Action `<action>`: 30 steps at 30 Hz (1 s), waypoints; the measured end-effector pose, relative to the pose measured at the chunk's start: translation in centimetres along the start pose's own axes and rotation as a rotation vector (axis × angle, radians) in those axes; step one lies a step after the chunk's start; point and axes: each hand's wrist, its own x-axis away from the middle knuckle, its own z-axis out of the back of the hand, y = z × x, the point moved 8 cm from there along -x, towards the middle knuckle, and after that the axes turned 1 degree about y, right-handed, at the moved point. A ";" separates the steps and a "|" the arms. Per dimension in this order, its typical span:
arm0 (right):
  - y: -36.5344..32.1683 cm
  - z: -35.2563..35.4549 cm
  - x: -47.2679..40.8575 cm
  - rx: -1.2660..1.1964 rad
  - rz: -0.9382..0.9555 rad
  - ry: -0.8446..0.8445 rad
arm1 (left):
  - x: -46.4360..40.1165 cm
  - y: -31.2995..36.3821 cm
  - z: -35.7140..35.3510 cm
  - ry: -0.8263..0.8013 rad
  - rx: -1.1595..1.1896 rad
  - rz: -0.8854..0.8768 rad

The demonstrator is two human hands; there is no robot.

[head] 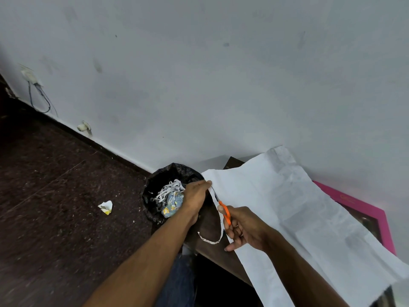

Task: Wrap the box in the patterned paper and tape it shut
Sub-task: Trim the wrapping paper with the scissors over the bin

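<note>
- Paper (309, 218) is lying white side up across the bench (212, 220), its left edge being trimmed; the scissors (224, 212) are sitting right at that edge, blades pointing up and away toward the wall.
- Fingers of the right hand (245, 229) are curling through and around the orange handles, gripping them; how far the blades are parted is hard to tell, since they are thin and partly hidden against the sheet.
- Fingers of the left hand (195, 197) are pinching the far end of the cut strip (218, 222) just ahead of the blade tips, holding it taut.
- The strip is running from that pinch down toward the person, looping loose beside the right hand, so its long axis is following the paper's left edge (the same line the cut is taking).
- The left hand is the nearer one to the bin (163, 187), hovering over its rim; judging by this, the offcut will be dropping there once freed.
- The bin, lined in black, is already holding shredded strips and a crumpled patterned scrap.
- A pink-edged box (363, 207) is showing from under the paper's far right side, well apart from both hands.
- A crumpled scrap (106, 207) is lying on the dark floor (55, 185), left of the bin.
</note>
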 end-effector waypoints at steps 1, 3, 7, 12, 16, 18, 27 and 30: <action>0.1 0.0 0.0 -0.003 -0.011 0.003 | 0.0 -0.2 -0.1 0.000 0.012 0.007; 0.1 0.1 -0.1 0.002 -0.021 0.012 | 0.1 -0.4 0.0 0.000 0.046 0.019; 0.0 0.0 -0.1 0.007 0.011 0.000 | 0.2 -0.6 -0.1 -0.027 0.041 0.039; -0.1 -0.1 0.0 0.010 0.044 -0.022 | 0.9 -0.2 -0.5 -0.079 -0.024 0.014; -0.1 -0.1 0.0 0.006 0.029 -0.001 | 1.5 0.1 -0.7 -0.099 0.007 -0.001; -0.1 -0.1 0.1 -0.010 0.009 0.009 | 1.6 0.1 -0.7 -0.105 0.007 -0.013; -0.1 0.0 0.0 -0.024 0.017 0.018 | 1.6 0.4 -0.9 -0.116 -0.039 -0.105; -0.2 0.2 -0.2 -0.030 0.022 0.031 | 1.9 0.5 -1.3 -0.143 -0.034 -0.124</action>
